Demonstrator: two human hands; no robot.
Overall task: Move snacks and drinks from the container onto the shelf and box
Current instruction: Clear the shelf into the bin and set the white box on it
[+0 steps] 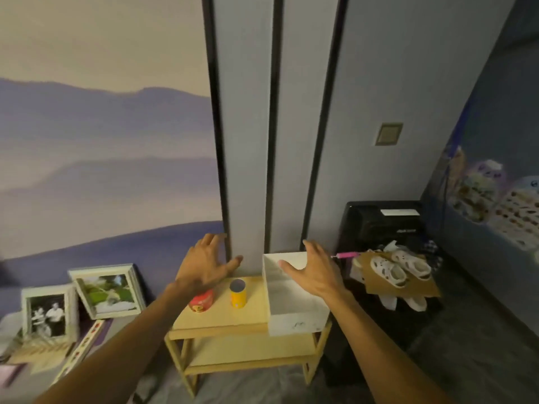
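On top of the wooden shelf (221, 322) stand a red can (201, 301) and a yellow can (238, 293), beside a white box (297, 319). The left hand (204, 265) and right hand (315, 272) hover above the shelf, spread wide, holding nothing. The cans look stiff and slippery; grip their round sides.

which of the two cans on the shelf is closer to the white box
The yellow can: it stands just left of the white box. The red can sits farther left, with the yellow one between it and the box.
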